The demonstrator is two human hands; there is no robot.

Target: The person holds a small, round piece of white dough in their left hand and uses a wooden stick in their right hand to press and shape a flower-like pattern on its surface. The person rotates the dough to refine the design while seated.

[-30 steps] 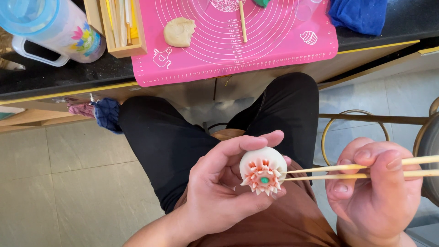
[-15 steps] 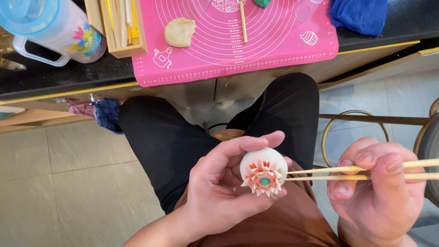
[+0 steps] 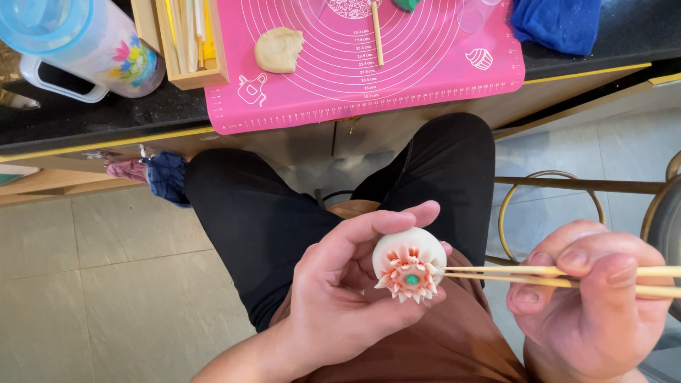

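Gently, left hand cups the dough flower; right hand pinches chopsticks; light, even nips would suit petals.

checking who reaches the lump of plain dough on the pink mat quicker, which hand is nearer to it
Left. The left hand sits below the dough lump, slightly to its right; the right hand is much farther right, holding chopsticks.

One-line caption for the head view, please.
Left hand cradles a white dough flower while right hand presses chopsticks against its petals.
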